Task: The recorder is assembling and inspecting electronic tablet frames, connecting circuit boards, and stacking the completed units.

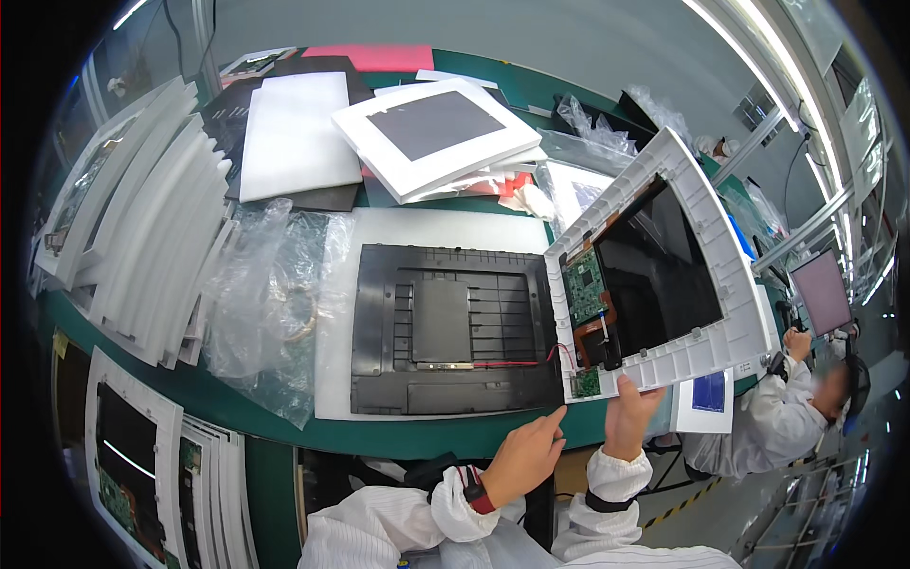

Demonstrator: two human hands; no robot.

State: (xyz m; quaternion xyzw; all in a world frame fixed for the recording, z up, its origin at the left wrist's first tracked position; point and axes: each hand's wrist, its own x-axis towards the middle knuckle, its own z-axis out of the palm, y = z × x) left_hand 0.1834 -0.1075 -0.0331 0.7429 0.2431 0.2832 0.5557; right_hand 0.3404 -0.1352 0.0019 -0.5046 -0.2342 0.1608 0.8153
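White frame [725, 270] leaned, inside facing left, long axis foreshortened, outer face hidden; right hand [630, 419] pinched its edge, left hand [521, 459] stretched one forefinger, others curled!

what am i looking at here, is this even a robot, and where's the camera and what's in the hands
There's no robot here, just a person's two bare hands. The single picture comes from a wide fisheye camera on that person's head, looking down, so straight edges bend near the rim.

The right hand holds the lower edge of a white-framed screen, tilted up with a green circuit board showing inside. The left hand points toward its lower corner; whether the fingertip touches is unclear.

A red wire runs from the screen to a black back cover lying on a white foam sheet. Beneath is a green table, with clear plastic bags at the left.
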